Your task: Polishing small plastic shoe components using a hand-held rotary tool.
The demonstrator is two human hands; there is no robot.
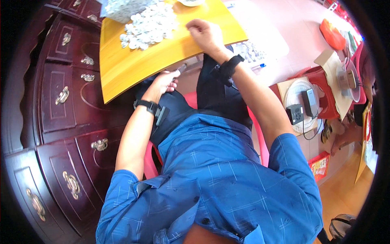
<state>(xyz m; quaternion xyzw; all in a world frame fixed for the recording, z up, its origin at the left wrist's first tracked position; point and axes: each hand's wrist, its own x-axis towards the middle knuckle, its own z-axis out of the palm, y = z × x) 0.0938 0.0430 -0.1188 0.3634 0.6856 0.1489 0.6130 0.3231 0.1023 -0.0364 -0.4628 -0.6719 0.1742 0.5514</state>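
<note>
My left hand (pixel 164 84) is below the near edge of the yellow wooden table (pixel 122 71), by my left thigh. Its fingers close around a short, slim grey object (pixel 182 68) whose kind I cannot make out. Over the table's right part, my right hand (pixel 206 37) has its fingers curled together; whatever is in them, if anything, is hidden. Left of it lies a heap of small, round whitish pieces (pixel 148 28). Behind the heap stands a clear bag (pixel 124 9) full of similar pieces, and part of a pale dish (pixel 191 2) shows at the top edge.
Dark red drawers (pixel 61 81) line the left side. Right of the table, a clear bin with blue latches (pixel 263 65) holds pale pieces. Farther right are a white cable coil (pixel 295 90), black devices (pixel 295 114), an orange bag (pixel 333 34) and another person's foot (pixel 339 140).
</note>
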